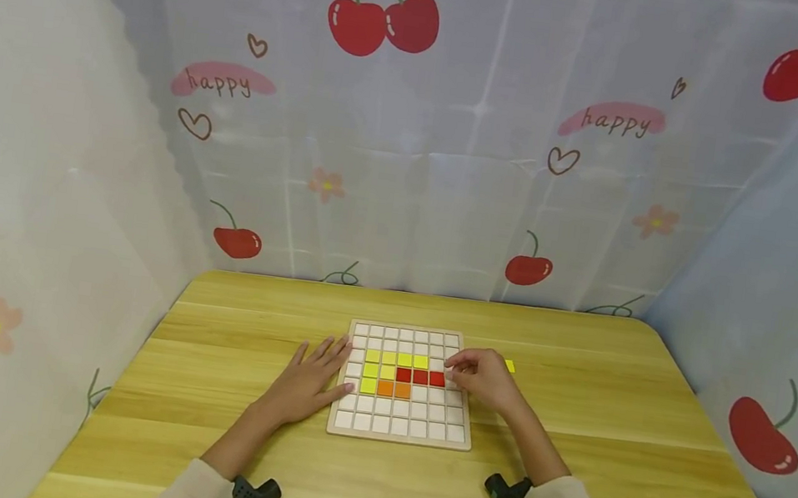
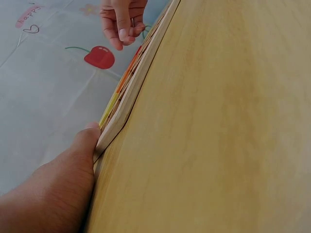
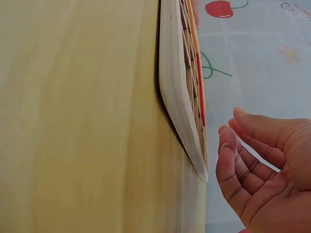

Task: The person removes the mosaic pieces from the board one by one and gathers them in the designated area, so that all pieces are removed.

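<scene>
A square wooden grid board (image 1: 399, 437) with white cells lies on the table. Several yellow tiles (image 1: 388, 358) form a row and a left-hand column on it; three red tiles (image 1: 420, 377) lie side by side, and two orange tiles (image 1: 393, 389) sit below them. Fingers spread, my left hand (image 1: 303, 384) rests at the board's left edge, its thumb touching the rim (image 2: 112, 128). Over the board's right edge hovers my right hand (image 1: 491, 379), fingers loosely bent; in the right wrist view this hand (image 3: 272, 167) shows nothing between thumb and fingers.
A yellow piece (image 1: 509, 365) lies on the wooden table (image 1: 574, 415), just beyond my right hand and partly hidden by it. Cherry-patterned curtains (image 1: 448, 163) stand behind the table and on both sides. Each wrist carries a black device (image 1: 507, 491).
</scene>
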Demonstrator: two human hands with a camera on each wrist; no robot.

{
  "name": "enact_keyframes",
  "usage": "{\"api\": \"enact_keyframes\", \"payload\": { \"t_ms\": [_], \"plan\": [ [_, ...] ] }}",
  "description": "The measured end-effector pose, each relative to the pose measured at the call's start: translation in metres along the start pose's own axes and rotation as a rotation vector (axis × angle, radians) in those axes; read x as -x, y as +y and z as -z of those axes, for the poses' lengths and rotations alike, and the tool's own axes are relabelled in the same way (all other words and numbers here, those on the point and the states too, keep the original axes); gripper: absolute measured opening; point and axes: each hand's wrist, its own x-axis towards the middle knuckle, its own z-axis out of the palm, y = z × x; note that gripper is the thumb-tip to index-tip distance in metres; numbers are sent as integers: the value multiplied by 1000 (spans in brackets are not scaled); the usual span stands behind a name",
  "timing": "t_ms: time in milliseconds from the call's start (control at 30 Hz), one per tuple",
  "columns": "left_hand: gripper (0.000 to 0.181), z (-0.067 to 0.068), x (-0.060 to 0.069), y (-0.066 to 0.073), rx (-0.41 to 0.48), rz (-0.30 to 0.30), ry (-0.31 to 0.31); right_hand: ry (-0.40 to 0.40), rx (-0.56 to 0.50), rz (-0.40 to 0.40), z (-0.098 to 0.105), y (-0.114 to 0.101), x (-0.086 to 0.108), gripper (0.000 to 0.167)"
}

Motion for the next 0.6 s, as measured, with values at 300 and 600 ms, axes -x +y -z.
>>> {"api": "enact_keyframes", "payload": {
  "t_ms": [300,600],
  "plan": [
    [78,-1,-2,-1,-5,8,0,-33,23,-30,-5,-2,-3,9],
    [79,-2,-2,-4,-7,28,-62,-81,28,-21,-3,3,-5,11]
  ]
}}
